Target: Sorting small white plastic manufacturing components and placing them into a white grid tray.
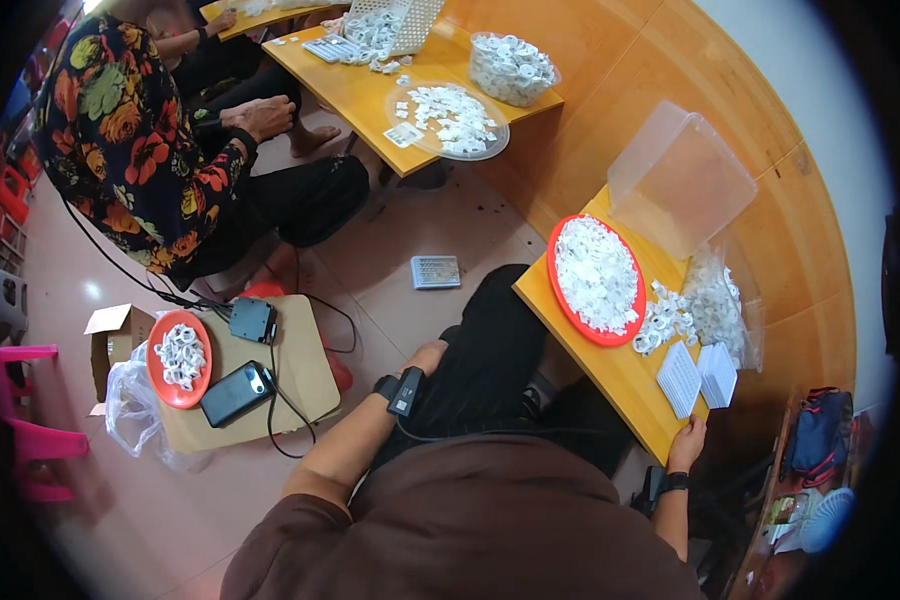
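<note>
- Brown sleeve and shoulder fill the bottom of the view; both forearms run up from it.
- Right hand (687, 437) rests on the near edge of the yellow table (610, 375), fingers loosely curled on the rim, grasping nothing. Just beyond it lie two white grid trays (698, 377).
- Left hand (427, 357) sits on the lap against the black trousers, well off the table; can't tell whether it is clenched or slack, nothing visible in it.
- Red plate (598, 274) heaped with small white rings overhangs the table's left edge. My read: a knee bump or nudge could tip it to the floor.
- Loose white rings (662, 318) lie between plate and trays; a hand sweep could scatter them.
- Clear bin (682, 180) stands tilted at the far edge against the wall; could slide.
</note>
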Tool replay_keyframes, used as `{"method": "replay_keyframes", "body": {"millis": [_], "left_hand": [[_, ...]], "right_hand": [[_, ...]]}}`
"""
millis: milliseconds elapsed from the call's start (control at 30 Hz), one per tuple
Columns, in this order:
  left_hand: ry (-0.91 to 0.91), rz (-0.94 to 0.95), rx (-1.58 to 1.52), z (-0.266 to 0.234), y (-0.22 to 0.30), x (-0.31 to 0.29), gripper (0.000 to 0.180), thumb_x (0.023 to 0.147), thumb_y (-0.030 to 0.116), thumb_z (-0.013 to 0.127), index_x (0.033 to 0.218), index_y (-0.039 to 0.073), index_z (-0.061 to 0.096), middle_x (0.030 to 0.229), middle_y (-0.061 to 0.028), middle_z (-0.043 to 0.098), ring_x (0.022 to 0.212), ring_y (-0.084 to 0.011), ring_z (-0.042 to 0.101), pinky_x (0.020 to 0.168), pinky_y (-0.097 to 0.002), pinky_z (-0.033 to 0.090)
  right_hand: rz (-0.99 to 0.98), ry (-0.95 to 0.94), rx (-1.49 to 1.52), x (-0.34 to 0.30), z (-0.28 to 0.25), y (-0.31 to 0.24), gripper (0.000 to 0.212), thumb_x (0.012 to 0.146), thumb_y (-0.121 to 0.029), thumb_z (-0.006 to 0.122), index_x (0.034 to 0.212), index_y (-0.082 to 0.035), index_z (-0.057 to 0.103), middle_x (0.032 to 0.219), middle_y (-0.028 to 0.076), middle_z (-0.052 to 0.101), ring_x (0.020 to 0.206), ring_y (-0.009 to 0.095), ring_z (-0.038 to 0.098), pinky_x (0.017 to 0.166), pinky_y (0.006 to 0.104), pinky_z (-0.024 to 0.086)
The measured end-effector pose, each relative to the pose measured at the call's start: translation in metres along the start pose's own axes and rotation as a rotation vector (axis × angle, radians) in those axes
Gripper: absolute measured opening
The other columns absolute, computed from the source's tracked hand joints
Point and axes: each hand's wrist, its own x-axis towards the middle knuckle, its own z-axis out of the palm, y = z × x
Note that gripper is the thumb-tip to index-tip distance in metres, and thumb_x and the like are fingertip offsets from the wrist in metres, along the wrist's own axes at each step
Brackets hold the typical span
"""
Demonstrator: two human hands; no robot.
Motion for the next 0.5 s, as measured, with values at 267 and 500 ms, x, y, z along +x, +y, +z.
{"method": "replay_keyframes", "body": {"millis": [267,500], "left_hand": [[0.068,-0.218,-0.366,-0.035,0.059,-0.058,0.03,0.091,0.019,0.059,0.105,-0.006,0.067,0.096,-0.0165,0.069,0.078,-0.0179,0.065,0.071,-0.029,0.052],[0.123,-0.31,-0.647,-0.033,0.032,-0.049,0.035,0.095,0.022,0.048,0.101,-0.007,0.067,0.091,-0.0147,0.07,0.071,-0.0204,0.066,0.066,-0.0296,0.052]], "right_hand": [[0.032,-0.002,0.063,-0.012,-0.009,-0.012,0.024,0.09,-0.005,0.048,0.11,0.0,0.06,0.113,0.019,0.061,0.107,0.036,0.057,0.093,0.0414,0.045],[0.04,0.038,0.08,-0.016,-0.008,-0.012,0.024,0.088,-0.004,0.049,0.109,0.001,0.06,0.113,0.019,0.06,0.108,0.036,0.055,0.094,0.0411,0.044]]}}
